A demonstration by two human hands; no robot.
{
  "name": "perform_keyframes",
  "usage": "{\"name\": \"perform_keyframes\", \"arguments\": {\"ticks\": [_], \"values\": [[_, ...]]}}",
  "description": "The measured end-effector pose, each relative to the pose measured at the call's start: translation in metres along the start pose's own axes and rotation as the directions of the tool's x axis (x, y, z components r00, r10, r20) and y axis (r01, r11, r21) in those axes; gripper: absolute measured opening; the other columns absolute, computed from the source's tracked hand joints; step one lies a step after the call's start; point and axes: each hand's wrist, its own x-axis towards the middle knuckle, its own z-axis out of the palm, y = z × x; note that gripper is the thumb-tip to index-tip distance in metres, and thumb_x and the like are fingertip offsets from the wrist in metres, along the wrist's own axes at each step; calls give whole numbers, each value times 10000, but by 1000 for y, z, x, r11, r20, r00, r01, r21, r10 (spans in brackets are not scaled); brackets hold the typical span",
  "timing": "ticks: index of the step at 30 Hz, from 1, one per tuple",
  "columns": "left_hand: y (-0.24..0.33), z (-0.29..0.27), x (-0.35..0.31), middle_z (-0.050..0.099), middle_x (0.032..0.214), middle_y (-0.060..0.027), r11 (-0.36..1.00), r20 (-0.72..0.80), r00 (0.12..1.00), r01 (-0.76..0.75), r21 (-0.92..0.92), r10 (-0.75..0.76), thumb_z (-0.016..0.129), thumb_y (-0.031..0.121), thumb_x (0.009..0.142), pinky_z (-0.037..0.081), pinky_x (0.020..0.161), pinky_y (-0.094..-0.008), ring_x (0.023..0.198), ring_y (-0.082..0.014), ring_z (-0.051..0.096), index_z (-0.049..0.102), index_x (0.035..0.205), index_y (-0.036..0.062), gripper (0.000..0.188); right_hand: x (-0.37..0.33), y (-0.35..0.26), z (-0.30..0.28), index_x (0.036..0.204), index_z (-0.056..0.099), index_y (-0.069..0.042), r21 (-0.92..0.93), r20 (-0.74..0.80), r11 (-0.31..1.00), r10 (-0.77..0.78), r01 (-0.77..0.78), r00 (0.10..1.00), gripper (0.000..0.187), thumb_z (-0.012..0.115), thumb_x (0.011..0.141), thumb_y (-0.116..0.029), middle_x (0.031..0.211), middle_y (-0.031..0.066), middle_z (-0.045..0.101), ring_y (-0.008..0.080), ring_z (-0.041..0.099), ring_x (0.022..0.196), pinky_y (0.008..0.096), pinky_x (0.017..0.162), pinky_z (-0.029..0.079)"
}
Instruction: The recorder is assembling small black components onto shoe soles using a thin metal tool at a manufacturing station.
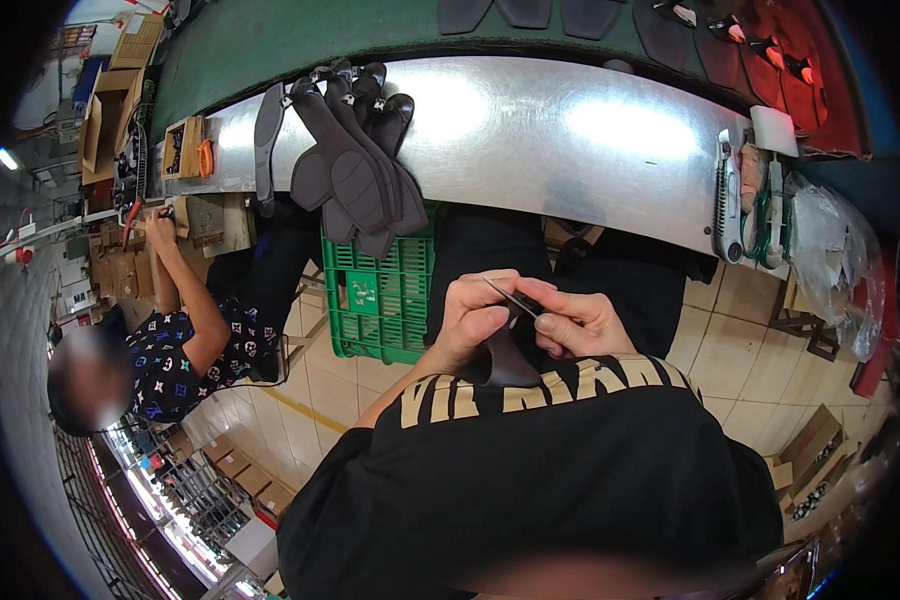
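Pinching the dark shoe sole (511, 362), your left hand (476, 320) at nine o'clock and right hand (580, 322) at three point its broad end toward six.

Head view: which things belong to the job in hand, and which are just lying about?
In the job:
- dark piece, held in the left hand and right hand
- sole pile on the bench, probably: similar dark colour

Lying about, it seems (neither hand on them):
- green crate
- tools at the bench's right end
- plastic bag
- carton
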Motion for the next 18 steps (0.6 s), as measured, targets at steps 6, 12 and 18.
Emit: {"name": "perform_keyframes", "arguments": {"ticks": [6, 12, 18], "values": [[-3, -2, -1, 542, 723, -71, 1000, 46, 999, -22, 1, 22, 551, 351, 777, 359, 611, -282, 682, -151, 509, 660, 1057, -117, 556, -2, 0, -1, 1396, 508, -46, -15, 26, 999, -28, 28, 999, 437, 523, 966, 35, 803, -12, 532, 64, 448, 697, 199, 612, 377], [-1, 12, -1, 552, 857, -55, 973, -87, 979, 169, -156, -183, 522, 456, 847, 372, 690, -274, 784, -126, 507, 619, 1138, -123, 656, 3, -16, 1, 1468, 424, -88, -97, -18, 992, 73, -75, 997, 518, 515, 968, 8, 766, -25, 506, 46, 429, 667, 195, 595, 358], [-6, 7, 3, 518, 882, -34, 993, -56, 993, 98, -58, -101, 553, 565, 805, 376, 717, -272, 803, -130, 491, 565, 1230, -109, 797, 4, -20, 4, 1522, 335, -173, -156, 16, 980, 129, -125, 992, 600, 505, 975, 5, 738, -48, 473, 25, 396, 641, 187, 586, 346]]}}
